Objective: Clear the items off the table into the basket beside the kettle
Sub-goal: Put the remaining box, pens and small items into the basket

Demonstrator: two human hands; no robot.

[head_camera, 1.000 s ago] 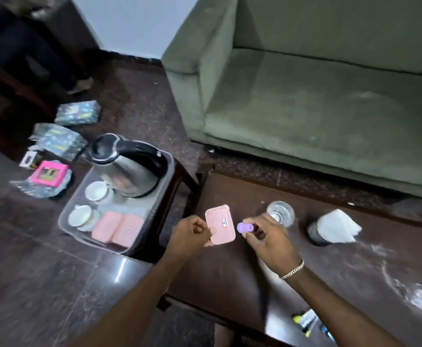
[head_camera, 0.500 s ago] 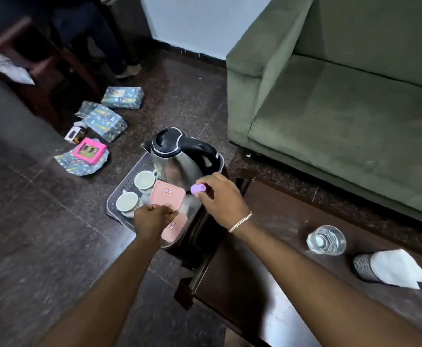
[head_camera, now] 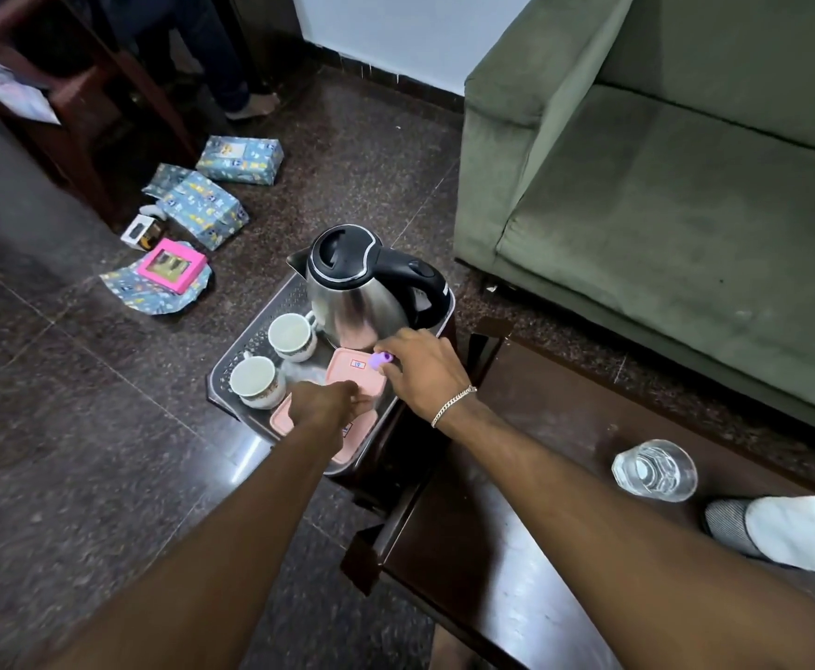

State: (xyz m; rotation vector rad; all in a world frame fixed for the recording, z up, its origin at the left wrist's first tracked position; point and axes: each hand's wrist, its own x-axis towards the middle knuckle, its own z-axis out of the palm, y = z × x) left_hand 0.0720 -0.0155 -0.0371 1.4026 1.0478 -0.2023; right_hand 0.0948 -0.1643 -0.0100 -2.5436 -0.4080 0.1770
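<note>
L hand grip pinches pink lid flat over basket, long axis toward kettle. R hand grip pinches purple cap, pointing left.

At the lower right of the frame is my dark wooden table. On it, near the right edge of the frame, stands a clear glass of water, and just below it lies a grey striped object with a white paper napkin over it.

In the centre, a grey plastic basket sits on a small dark stand. It carries a steel kettle, two white cups and pink flat boxes.

On the dark stone floor, at the upper left, lie wrapped gift packages, a pink box on torn wrapping paper, and a small white box.
</note>
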